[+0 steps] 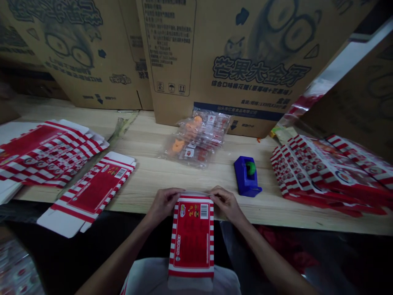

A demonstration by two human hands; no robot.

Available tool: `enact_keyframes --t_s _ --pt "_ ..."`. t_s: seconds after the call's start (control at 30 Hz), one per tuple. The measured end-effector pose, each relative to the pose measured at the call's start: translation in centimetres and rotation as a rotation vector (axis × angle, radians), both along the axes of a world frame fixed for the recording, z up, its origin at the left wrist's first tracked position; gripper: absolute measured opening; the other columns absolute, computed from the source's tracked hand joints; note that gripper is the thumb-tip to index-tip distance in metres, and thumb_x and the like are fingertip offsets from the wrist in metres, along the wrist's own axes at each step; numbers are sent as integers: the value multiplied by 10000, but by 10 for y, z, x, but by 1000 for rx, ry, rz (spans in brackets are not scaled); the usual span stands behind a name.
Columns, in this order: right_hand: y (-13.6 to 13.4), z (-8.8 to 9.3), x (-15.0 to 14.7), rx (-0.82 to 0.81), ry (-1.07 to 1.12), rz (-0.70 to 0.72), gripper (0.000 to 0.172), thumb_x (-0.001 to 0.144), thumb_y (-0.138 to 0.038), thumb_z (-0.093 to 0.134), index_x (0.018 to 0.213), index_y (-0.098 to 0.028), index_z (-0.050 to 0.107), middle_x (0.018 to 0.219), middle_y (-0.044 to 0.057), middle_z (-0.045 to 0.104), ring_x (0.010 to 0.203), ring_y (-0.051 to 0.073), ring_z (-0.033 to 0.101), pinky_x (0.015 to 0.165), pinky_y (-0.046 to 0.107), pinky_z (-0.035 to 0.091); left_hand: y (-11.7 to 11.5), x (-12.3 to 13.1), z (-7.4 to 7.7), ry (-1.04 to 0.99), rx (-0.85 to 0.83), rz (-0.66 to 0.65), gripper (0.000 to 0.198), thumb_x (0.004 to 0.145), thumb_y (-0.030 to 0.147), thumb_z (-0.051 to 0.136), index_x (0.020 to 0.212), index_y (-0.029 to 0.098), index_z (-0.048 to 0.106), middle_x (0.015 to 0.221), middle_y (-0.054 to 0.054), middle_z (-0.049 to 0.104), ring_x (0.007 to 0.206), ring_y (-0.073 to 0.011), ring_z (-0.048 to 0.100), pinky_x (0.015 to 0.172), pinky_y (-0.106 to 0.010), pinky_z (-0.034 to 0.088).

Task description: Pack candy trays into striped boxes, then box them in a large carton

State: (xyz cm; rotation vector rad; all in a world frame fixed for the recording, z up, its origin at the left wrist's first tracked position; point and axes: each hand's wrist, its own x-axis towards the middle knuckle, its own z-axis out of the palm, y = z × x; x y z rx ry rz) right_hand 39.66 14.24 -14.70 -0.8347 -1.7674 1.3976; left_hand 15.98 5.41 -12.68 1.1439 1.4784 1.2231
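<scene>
In the head view, the striped carton (pixel 192 241) stands on end at 6 o'clock. Its printed red face is turned up toward the person. Its lower end seems to rest on the lap and its upper end lies against the near edge of the desk (pixel 147 164), which probably steadies it.

The left hand (pixel 164 203) closes on the carton's top left corner. The right hand (pixel 227 203) closes on the top right corner. On both, the fingers curl over the top flap with the thumbs tucked in, apparently pressing the flap flat from both sides.

The blue tape dispenser (pixel 246 176) sits at 2 o'clock from the carton, just beside the right hand and easy to reach. A clear bag of small packets (pixel 198 137) lies at 12 o'clock, farther back on the desk.

One flat carton blank (pixel 92 188) lies at 9 o'clock, overhanging the desk edge. A fanned stack of blanks (pixel 46 151) is at 10 o'clock, and a second fanned stack (pixel 322 172) is at 3 o'clock. Fanned this way, each sheet's edge shows.

Large shipping boxes (pixel 245 61) stand along the back, from 10 to 2 o'clock.
</scene>
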Motion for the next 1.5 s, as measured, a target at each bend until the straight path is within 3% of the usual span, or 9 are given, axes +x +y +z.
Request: enact_keyframes --t_s 0.2,0.33,0.47,0.7,0.87,1.0,1.27,1.37,1.5 --pt "-19 -1 2 129 -68 50 212 903 -364 578 939 -219 728 998 85 710 943 218 645 835 339 504 -12 0 7 -20 -42 -113 261 781 395 656 749 150 741 829 -80 729 737 -182 644 650 -246 506" --pt "-23 5 2 70 -129 62 186 866 -357 629 824 -199 718 884 66 709 825 199 658 732 291 516 -11 2 7 55 -39 -88 191 706 337 704 714 148 728 743 -60 696 680 -173 625 622 -244 492" --pt "-17 15 3 113 -222 36 136 829 -313 665 904 -208 710 821 39 716 732 181 652 677 283 512 -9 1 14 164 -34 -84 162 704 294 686 766 159 748 719 -58 713 659 -177 627 610 -248 480" --pt "-8 28 -6 -64 -143 -4 152 728 -307 707 673 -178 648 600 -6 638 546 129 569 504 223 442 8 -5 26 -47 -90 -177 179 658 327 723 645 150 705 572 -15 654 538 -136 567 532 -219 410" --pt "-18 29 -3 -127 -67 -23 185 765 -329 693 665 -179 654 666 13 669 618 155 600 583 258 475 2 -5 22 -77 -53 -216 226 721 346 702 645 134 681 606 -25 649 582 -135 571 575 -222 426" --pt "-30 18 4 -105 3 -44 134 788 -320 706 765 -190 684 872 52 709 796 192 652 702 287 509 -12 0 17 -94 -36 -218 205 776 342 681 806 140 702 793 -58 702 709 -168 628 652 -248 486" --pt "-50 3 4 -17 24 -142 68 831 -273 661 861 -216 684 975 61 700 920 203 653 822 317 508 -22 12 1 154 81 -57 132 785 281 654 740 177 721 855 -78 740 795 -205 675 724 -267 512" --pt "-37 7 21 135 -14 -320 146 823 -277 662 954 -217 686 1077 88 664 1007 215 618 789 312 510 -21 9 -5 68 89 -43 121 789 293 664 768 182 706 852 -61 705 786 -185 649 691 -244 503" --pt "5 11 65 281 -75 -883 181 797 -356 650 856 -187 679 933 69 622 806 174 572 612 267 452 -19 10 -14 -153 61 -29 153 773 325 698 815 178 704 861 -44 646 807 -178 621 678 -236 507"
